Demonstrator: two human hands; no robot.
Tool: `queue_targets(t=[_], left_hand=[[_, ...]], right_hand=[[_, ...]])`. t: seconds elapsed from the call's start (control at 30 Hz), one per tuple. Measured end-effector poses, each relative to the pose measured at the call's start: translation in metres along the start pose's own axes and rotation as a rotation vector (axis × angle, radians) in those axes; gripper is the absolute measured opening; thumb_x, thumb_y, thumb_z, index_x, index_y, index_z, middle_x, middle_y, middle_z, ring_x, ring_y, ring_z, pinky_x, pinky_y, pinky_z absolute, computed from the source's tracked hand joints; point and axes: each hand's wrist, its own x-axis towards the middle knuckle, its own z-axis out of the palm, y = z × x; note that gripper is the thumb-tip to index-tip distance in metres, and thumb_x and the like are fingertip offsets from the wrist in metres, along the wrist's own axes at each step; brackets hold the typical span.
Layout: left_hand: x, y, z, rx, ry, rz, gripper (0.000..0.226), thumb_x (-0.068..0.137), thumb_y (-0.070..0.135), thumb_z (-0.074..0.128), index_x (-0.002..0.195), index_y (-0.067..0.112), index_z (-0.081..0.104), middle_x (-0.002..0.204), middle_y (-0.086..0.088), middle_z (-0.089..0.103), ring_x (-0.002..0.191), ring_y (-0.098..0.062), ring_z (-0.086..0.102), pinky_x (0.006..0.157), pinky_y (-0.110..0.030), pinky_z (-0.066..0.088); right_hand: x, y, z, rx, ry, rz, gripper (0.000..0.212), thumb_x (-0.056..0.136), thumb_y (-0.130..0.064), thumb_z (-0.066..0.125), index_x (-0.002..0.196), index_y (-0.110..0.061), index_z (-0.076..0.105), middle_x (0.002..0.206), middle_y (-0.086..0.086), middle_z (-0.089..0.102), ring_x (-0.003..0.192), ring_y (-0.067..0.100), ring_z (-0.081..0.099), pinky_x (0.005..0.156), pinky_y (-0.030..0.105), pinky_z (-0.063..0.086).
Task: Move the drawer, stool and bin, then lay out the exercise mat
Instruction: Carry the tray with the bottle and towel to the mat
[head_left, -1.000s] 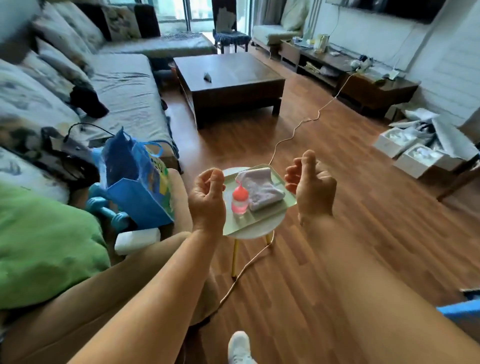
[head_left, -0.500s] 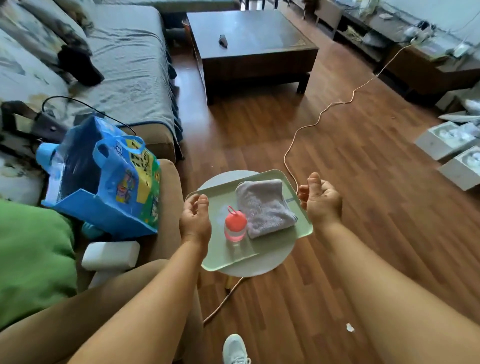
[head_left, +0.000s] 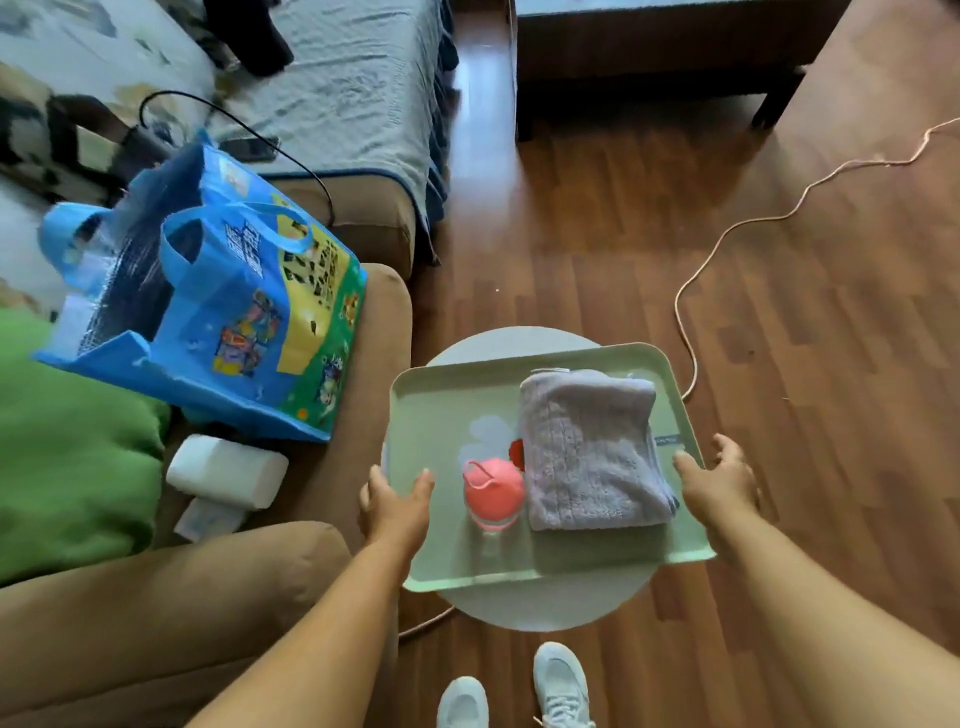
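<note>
A small round white stool (head_left: 545, 603) stands on the wooden floor beside the sofa arm. It carries a pale green tray (head_left: 441, 410) holding a folded grey towel (head_left: 587, 452) and a clear bottle with a pink cap (head_left: 491, 491). My left hand (head_left: 397, 506) grips the tray's left rim, thumb on top. My right hand (head_left: 719, 480) grips the right rim, thumb over the edge and fingers outside it. The stool's legs are hidden under its top. No drawer, bin or mat is in view.
Left of the stool is a brown sofa arm (head_left: 374, 322) with a blue shopping bag (head_left: 218, 306), a green cushion (head_left: 67, 447) and a white tissue pack (head_left: 226, 470). A dark coffee table (head_left: 649, 62) stands ahead. A cable (head_left: 691, 291) snakes across the floor. My shoes (head_left: 558, 680) are below.
My view has tilted down and come closer to the stool. Both hands have dropped from loosely curled above the tray's sides to closing on its left and right rims.
</note>
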Motion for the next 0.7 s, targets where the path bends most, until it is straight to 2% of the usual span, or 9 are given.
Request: queue_targets(t=[0.13, 0.27, 0.33, 0.5, 0.6, 0.7], left_hand=[[0.01, -0.004, 0.013, -0.017, 0.049, -0.022, 0.062, 0.088, 0.036, 0.061, 0.141, 0.011, 0.04, 0.142, -0.016, 0.037, 0.125, -0.036, 0.045, 0.104, -0.041, 0.04], [0.012, -0.003, 0.024, -0.026, 0.056, -0.072, 0.068, 0.086, 0.034, 0.064, 0.144, 0.014, 0.035, 0.145, -0.012, 0.034, 0.127, -0.035, 0.042, 0.104, -0.043, 0.04], [0.011, 0.0, 0.026, -0.045, 0.077, -0.089, 0.071, 0.084, 0.033, 0.066, 0.144, 0.013, 0.033, 0.145, -0.011, 0.033, 0.128, -0.035, 0.041, 0.105, -0.043, 0.039], [0.004, 0.008, 0.02, -0.118, 0.123, -0.116, 0.063, 0.079, 0.034, 0.07, 0.132, 0.013, 0.044, 0.135, -0.013, 0.038, 0.12, -0.036, 0.045, 0.102, -0.048, 0.042], [-0.004, 0.014, 0.007, -0.147, 0.172, -0.113, 0.062, 0.076, 0.036, 0.07, 0.129, 0.014, 0.046, 0.132, -0.013, 0.039, 0.118, -0.035, 0.045, 0.1, -0.047, 0.044], [-0.016, 0.024, -0.015, -0.137, 0.24, -0.114, 0.061, 0.077, 0.039, 0.069, 0.128, 0.015, 0.048, 0.134, -0.013, 0.04, 0.12, -0.035, 0.04, 0.099, -0.04, 0.041]], right_hand=[[0.021, 0.003, 0.008, -0.049, -0.026, 0.057, 0.054, 0.085, -0.028, 0.059, 0.136, -0.018, 0.046, 0.135, 0.017, 0.05, 0.12, 0.041, 0.047, 0.103, 0.048, 0.04], [0.034, 0.007, 0.016, 0.008, -0.072, 0.107, 0.049, 0.083, -0.02, 0.059, 0.131, -0.017, 0.051, 0.129, 0.016, 0.057, 0.114, 0.038, 0.054, 0.1, 0.046, 0.044], [0.036, 0.007, 0.02, 0.016, -0.064, 0.11, 0.051, 0.08, -0.02, 0.062, 0.129, -0.019, 0.05, 0.129, 0.016, 0.055, 0.114, 0.037, 0.053, 0.1, 0.044, 0.044], [0.031, -0.006, 0.02, 0.036, -0.07, 0.064, 0.058, 0.077, -0.023, 0.068, 0.13, -0.02, 0.047, 0.134, 0.015, 0.042, 0.113, 0.033, 0.05, 0.095, 0.036, 0.04], [0.024, -0.024, 0.013, 0.033, -0.082, -0.002, 0.063, 0.076, -0.029, 0.068, 0.134, -0.025, 0.042, 0.135, 0.012, 0.038, 0.114, 0.034, 0.049, 0.101, 0.041, 0.038], [0.01, -0.051, 0.004, 0.016, -0.095, -0.045, 0.066, 0.074, -0.034, 0.067, 0.135, -0.028, 0.042, 0.136, 0.012, 0.038, 0.114, 0.036, 0.049, 0.107, 0.048, 0.036]])
